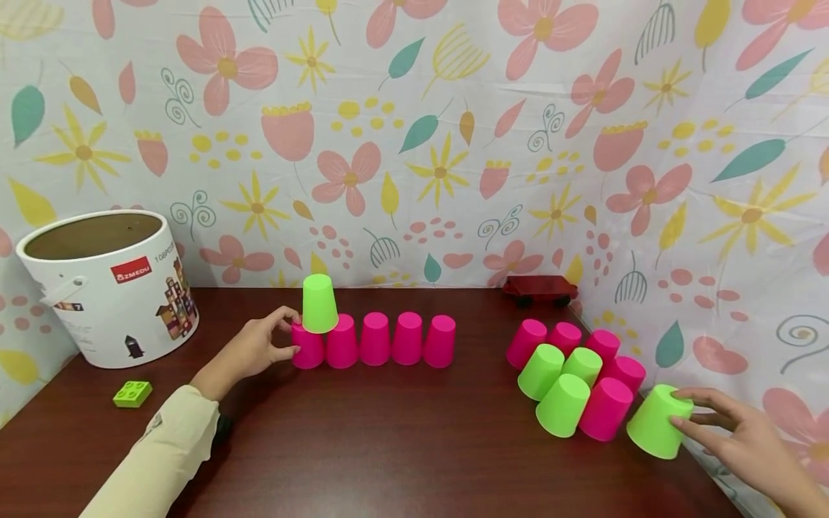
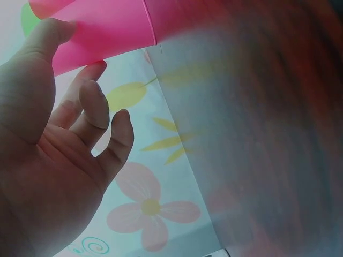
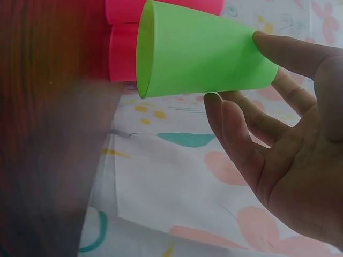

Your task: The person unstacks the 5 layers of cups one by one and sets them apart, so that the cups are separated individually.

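A green cup, mouth down and slightly tilted, is in the right hand at the table's right edge; thumb and fingers grip it near its narrow end. Whether its rim touches the table is unclear. The left hand spans the leftmost pink cup with thumb and forefinger, its other fingers loosely bent. That cup starts a row of five pink ones, all mouth down; an upturned second green cup sits across the first two. Beside the right hand stands a cluster of five pink and three green cups, also upturned. The white bucket at left is open-topped, its bottom hidden. A green block lies before it; a red cart stands at the back.
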Demonstrator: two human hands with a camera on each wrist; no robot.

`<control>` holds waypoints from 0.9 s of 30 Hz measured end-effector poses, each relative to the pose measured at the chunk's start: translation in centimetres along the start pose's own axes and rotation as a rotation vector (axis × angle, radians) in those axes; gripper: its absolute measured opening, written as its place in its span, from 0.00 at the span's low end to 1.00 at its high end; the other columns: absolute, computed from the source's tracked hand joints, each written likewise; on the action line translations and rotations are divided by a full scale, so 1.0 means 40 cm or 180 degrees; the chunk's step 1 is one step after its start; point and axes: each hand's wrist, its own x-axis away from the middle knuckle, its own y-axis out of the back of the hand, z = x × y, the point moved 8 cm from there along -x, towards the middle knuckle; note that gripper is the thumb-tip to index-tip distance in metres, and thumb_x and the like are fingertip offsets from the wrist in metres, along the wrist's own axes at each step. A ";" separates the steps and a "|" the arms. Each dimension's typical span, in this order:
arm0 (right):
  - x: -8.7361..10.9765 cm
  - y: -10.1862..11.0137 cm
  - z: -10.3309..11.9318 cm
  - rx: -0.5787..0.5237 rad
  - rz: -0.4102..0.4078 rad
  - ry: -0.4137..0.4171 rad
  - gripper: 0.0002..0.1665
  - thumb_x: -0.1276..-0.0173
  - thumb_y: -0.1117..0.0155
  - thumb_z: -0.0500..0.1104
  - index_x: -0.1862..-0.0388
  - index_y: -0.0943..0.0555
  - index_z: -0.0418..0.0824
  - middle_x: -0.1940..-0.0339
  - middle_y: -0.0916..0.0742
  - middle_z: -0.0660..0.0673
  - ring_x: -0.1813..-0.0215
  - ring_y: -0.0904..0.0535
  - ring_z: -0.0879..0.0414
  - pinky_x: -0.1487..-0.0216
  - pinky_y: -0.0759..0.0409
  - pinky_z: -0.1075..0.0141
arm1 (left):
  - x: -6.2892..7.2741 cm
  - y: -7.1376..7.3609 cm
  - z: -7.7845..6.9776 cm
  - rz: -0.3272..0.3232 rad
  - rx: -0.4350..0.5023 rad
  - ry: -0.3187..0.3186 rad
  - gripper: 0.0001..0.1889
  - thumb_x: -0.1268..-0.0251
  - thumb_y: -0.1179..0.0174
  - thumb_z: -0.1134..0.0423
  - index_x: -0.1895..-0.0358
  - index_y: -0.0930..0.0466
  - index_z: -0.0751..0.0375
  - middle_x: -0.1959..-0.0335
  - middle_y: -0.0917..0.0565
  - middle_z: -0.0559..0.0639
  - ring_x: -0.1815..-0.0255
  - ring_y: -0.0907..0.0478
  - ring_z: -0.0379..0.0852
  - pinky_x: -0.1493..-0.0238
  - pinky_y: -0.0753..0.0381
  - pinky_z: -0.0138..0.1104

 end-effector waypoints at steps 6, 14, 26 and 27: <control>-0.007 -0.016 0.009 -0.0126 -0.0151 0.0454 0.19 0.44 0.25 0.30 0.53 0.21 0.31 0.59 0.21 0.73 0.65 0.21 0.74 0.68 0.24 0.78 | 0.004 -0.001 0.000 -0.0007 0.0009 -0.0015 0.25 0.46 0.26 0.67 0.48 0.30 0.53 0.58 0.15 0.57 0.61 0.19 0.54 0.62 0.23 0.42; -0.009 -0.039 -0.025 -0.0056 0.0087 0.0134 0.22 0.40 0.26 0.37 0.50 0.23 0.31 0.59 0.24 0.75 0.65 0.21 0.74 0.72 0.20 0.68 | 0.001 -0.003 -0.001 -0.0051 0.0008 -0.0050 0.26 0.47 0.26 0.68 0.49 0.30 0.53 0.60 0.15 0.56 0.63 0.20 0.52 0.64 0.24 0.40; -0.007 -0.035 -0.036 -0.0253 -0.0018 0.0099 0.20 0.42 0.25 0.35 0.53 0.22 0.33 0.61 0.21 0.73 0.65 0.21 0.75 0.74 0.20 0.67 | 0.000 -0.004 0.004 -0.0070 -0.0006 -0.0085 0.26 0.47 0.26 0.68 0.49 0.30 0.52 0.60 0.15 0.56 0.69 0.23 0.50 0.68 0.26 0.38; -0.009 -0.036 -0.034 -0.0274 -0.0026 0.0115 0.20 0.42 0.25 0.34 0.53 0.22 0.33 0.61 0.21 0.72 0.65 0.21 0.75 0.74 0.20 0.68 | 0.000 -0.003 0.005 -0.0078 -0.0016 -0.0097 0.26 0.47 0.26 0.68 0.49 0.30 0.52 0.60 0.15 0.56 0.71 0.24 0.49 0.69 0.27 0.37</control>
